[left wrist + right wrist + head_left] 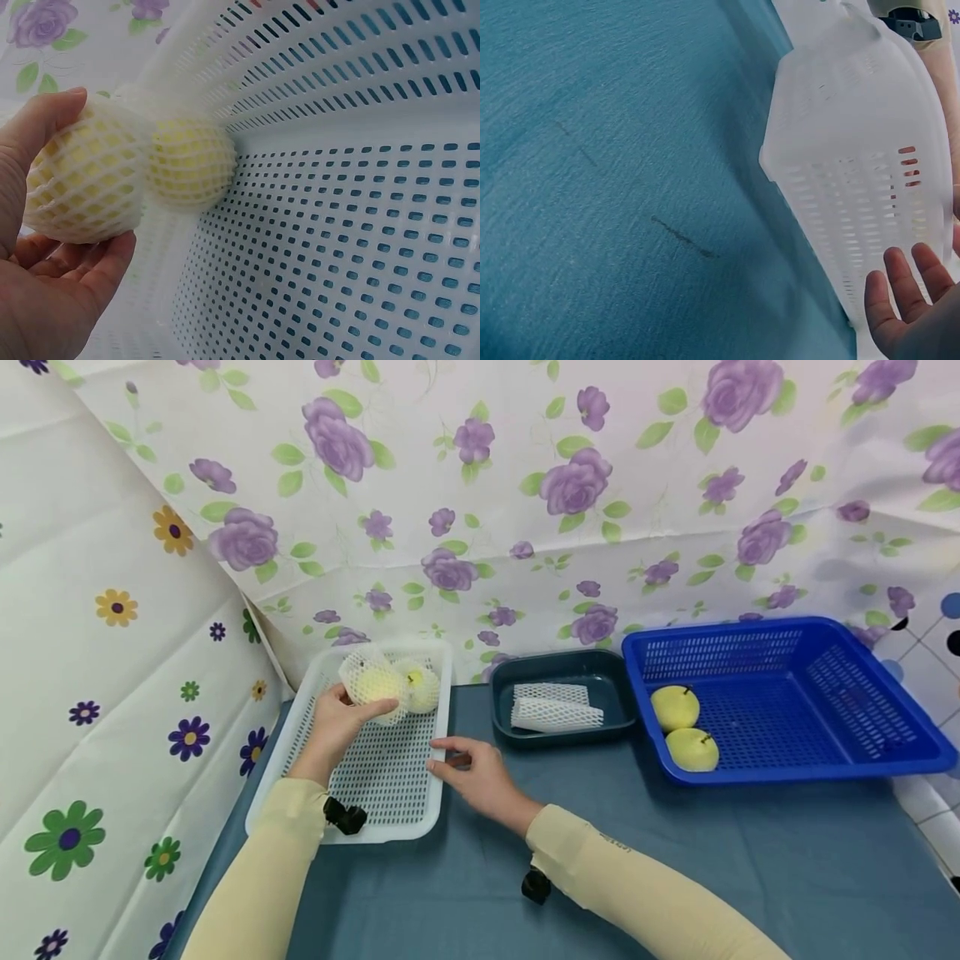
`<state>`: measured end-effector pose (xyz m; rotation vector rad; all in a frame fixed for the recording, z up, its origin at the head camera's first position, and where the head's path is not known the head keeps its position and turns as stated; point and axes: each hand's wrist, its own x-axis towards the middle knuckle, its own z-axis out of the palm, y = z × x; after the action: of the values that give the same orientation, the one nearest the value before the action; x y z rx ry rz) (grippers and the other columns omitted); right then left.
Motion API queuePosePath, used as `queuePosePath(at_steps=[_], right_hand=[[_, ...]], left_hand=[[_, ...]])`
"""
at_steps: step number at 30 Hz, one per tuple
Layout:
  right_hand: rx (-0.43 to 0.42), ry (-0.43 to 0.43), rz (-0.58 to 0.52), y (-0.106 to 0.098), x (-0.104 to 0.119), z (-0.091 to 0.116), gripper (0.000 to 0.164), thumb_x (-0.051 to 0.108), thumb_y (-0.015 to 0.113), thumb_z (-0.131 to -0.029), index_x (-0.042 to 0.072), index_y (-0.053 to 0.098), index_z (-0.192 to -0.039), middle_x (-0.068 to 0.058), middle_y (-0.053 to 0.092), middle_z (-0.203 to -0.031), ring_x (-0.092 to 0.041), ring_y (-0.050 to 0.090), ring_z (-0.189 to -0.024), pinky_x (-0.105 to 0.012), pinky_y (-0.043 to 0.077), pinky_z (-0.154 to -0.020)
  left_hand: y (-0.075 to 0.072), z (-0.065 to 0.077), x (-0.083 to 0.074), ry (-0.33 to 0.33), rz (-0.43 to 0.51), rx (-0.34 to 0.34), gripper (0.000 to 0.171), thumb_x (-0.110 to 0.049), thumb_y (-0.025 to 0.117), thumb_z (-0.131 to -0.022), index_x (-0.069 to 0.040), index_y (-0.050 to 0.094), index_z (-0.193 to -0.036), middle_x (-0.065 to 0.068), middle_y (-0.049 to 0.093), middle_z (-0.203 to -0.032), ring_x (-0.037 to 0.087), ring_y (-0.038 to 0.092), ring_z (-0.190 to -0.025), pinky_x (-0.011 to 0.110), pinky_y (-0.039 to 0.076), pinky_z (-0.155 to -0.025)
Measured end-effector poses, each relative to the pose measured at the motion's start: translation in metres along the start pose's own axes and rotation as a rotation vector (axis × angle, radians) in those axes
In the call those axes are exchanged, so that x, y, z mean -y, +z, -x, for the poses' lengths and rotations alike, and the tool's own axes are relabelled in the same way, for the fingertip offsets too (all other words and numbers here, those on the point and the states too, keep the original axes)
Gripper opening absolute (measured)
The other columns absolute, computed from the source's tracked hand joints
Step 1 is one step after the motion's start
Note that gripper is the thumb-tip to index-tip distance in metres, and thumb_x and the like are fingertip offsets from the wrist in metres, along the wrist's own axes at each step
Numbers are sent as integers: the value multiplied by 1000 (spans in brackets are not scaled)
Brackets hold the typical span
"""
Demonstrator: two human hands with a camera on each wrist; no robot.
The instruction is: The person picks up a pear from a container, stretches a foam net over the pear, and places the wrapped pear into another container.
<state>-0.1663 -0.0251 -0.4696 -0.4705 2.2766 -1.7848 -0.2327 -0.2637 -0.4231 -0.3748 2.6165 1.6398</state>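
In the head view my left hand [335,720] grips a yellow pear in a white foam net [377,687], over the back of the white basket [437,785]. The left wrist view shows thumb on one side of the netted pear [86,176] and fingers under it. Beside it, a second netted pear [422,687] sits in the basket's back right corner. My right hand [483,777] is at the basket's right rim, fingertips right at the edge. In the right wrist view its loosely bent fingers [906,289] stand spread along the outer wall.
A dark green tray [517,739] right of the basket holds white foam nets [558,714]. Further right, a blue basket [810,772] holds two bare yellow pears, one pear [675,707] behind the other pear [692,750]. Flowered sheets hang behind and at the left.
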Motion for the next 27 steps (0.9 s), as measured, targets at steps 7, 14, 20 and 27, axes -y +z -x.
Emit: queuePosePath(at_steps=[7, 14, 20, 27], right_hand=[[-2, -10, -49, -4, 13, 7, 38, 31, 63, -90, 21, 59, -126, -2, 61, -111, -20, 60, -102, -30, 53, -78], [18, 2, -69, -7, 23, 13, 38, 28, 62, -91, 18, 58, -128, -5, 61, -112, -22, 59, -104, -30, 52, -79], [0, -5, -78, 0, 1, 5, 40, 34, 63, -89, 22, 59, -127, 0, 62, -112, -20, 60, -103, -31, 53, -79], [-8, -10, -78, 2, -11, 0, 41, 42, 64, -86, 29, 60, -125, 7, 62, -109, -12, 61, -99, -28, 53, -78]], left_hand=[[4, -6, 0, 14, -1, 90, 82, -48, 84, -62, -17, 49, -128, 4, 55, -121, 22, 53, -109, 39, 45, -96], [7, -10, -2, 25, -88, 122, 83, -46, 85, -60, -18, 48, -129, 3, 57, -121, 23, 55, -107, 41, 45, -95], [2, -8, -2, 38, -135, 166, 83, -43, 87, -60, -17, 48, -128, 4, 57, -120, 24, 55, -104, 40, 46, -91], [-6, -5, 2, 71, -160, 238, 74, -37, 87, -62, -17, 52, -125, 4, 60, -114, 24, 58, -101, 38, 47, -89]])
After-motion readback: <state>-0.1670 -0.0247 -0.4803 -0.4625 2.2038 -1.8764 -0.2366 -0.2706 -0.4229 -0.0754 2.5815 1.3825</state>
